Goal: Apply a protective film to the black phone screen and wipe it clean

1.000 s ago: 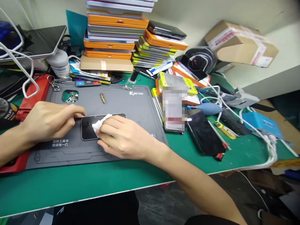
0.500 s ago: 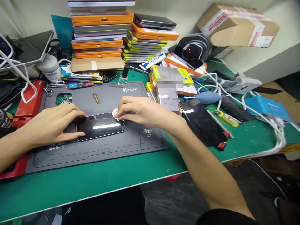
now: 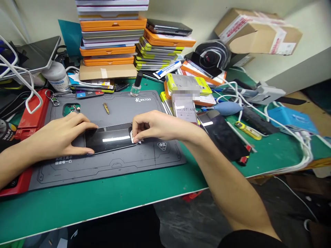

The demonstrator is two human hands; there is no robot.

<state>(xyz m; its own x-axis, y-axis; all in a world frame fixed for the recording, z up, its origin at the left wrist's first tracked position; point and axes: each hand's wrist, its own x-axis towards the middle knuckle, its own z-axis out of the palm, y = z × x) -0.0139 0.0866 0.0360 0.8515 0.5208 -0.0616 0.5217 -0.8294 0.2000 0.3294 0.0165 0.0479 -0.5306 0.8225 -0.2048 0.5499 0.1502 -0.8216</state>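
A black smartphone (image 3: 113,132) lies screen up on the grey work mat (image 3: 134,158), a bright light reflected in its glass. My left hand (image 3: 64,136) grips its left end, thumb at the near edge and fingers at the far edge. Between the fingertips of my right hand (image 3: 152,125) is a small white wipe (image 3: 132,136), pressed against the phone's right end, close to the near corner. Part of the wipe is hidden behind the fingers.
Behind the phone lie a brass-coloured bit (image 3: 106,108) and a small glass bottle (image 3: 136,86) with a black cap. Stacked boxes (image 3: 111,51) stand at the back. A phone showing a timer (image 3: 184,109), a blue air blower (image 3: 229,108) and a yellow cutter (image 3: 248,130) are on the right.
My right hand has slid the wipe along the phone's right end, from the far corner toward the near one. My left hand keeps its hold on the phone.
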